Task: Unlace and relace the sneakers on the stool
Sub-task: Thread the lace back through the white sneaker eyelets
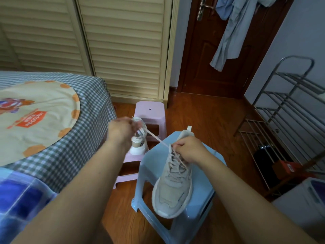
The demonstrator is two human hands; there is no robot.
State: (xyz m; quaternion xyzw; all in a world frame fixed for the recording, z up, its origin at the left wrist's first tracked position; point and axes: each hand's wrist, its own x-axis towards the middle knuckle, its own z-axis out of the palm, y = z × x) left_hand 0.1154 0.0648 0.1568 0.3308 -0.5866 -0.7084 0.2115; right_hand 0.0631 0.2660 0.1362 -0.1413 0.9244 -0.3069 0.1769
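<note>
The beige sneaker [173, 184] is sitting on the blue stool [202, 199]. The left hand [121, 131] is pinching its soft, limp lace [155, 137], drawing it toward 10 o'clock; the right hand [189, 150] is gripping the collar, likely the steadiest hold.

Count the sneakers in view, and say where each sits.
2. One beige sneaker lies on the blue stool, the right hand at its laces. The other sneaker stands on the pink stool, partly hidden by the left hand.

Checked bed [91, 106], metal rack [288, 110]
</note>
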